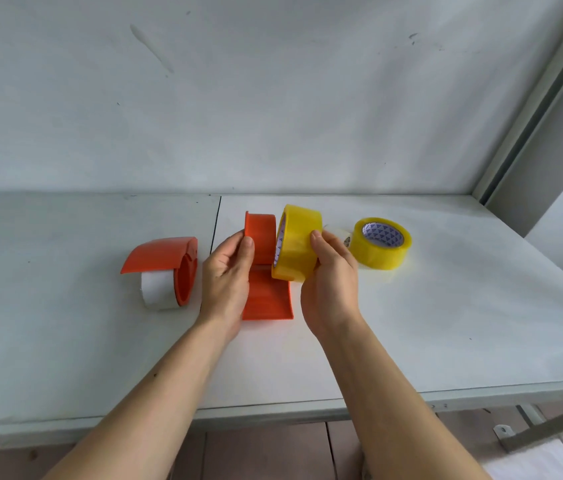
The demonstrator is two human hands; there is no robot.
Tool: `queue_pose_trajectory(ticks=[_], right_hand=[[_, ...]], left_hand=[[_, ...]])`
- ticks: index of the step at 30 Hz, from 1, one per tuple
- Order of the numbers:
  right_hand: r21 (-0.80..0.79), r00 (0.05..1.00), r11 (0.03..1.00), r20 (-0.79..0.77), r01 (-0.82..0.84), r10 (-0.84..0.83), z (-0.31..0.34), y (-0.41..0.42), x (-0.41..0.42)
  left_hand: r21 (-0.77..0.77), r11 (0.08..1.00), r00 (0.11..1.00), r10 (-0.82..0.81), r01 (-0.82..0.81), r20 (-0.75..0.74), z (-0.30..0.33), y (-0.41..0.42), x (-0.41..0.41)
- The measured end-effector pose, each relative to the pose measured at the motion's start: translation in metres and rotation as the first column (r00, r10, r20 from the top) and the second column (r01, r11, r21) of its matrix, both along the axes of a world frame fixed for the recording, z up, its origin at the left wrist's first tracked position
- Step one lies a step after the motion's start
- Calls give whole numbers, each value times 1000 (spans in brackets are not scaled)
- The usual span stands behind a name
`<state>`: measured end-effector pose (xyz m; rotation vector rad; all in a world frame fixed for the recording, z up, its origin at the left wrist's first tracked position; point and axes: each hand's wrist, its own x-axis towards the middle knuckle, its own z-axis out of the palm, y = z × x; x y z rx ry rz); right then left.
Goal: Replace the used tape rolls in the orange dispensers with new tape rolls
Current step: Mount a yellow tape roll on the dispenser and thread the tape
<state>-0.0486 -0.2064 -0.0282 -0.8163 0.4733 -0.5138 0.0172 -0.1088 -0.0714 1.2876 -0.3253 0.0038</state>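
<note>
1. The white table [411,341] ran across the view against a scuffed pale wall [273,98], with a seam [216,223] splitting its top near the middle.
2. The left hand [226,271] gripped the empty orange dispenser [264,268] at the table's centre, thumb on the side of its round hub and fingers curled behind it.
3. The right hand [330,282] held a new yellow tape roll [297,242] on edge, thumb over its outer face, fingers hidden behind; the roll stood right beside the hub, and whether they touched could not be told.
4. A second orange dispenser [166,268] lay to the left on the table, carrying a nearly spent white roll [157,289].
5. A second yellow roll [380,242] lay flat to the right, well apart from the left dispenser.
6. A small pale roll [342,235] showed between the right hand and that roll, mostly hidden.
</note>
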Motion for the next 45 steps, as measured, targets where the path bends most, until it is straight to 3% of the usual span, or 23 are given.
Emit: queue_pose_trajectory(ticks=[8, 14, 19, 28, 34, 45], right_hand=[[-7, 997, 997, -27, -75, 75, -1, 2, 9], [-8, 987, 988, 50, -154, 155, 0, 4, 13], [-62, 985, 984, 3, -169, 170, -3, 13, 18], [-131, 989, 981, 28, -142, 146, -11, 15, 13], [-231, 991, 965, 18, -124, 132, -18, 17, 4], [-272, 989, 951, -60, -148, 136, -28, 32, -11]], left_hand=[[-27, 1000, 1000, -5, 5, -12, 3, 0, 0], [7, 999, 999, -37, 37, -8, 8, 0, 1], [-86, 995, 987, -65, 53, -144, 13, 3, -2], [82, 996, 999, -35, 36, -11, 15, 1, -3], [87, 996, 999, -28, 27, 15, 11, 4, -6], [134, 991, 997, 23, -13, -76, 0, 18, -18]])
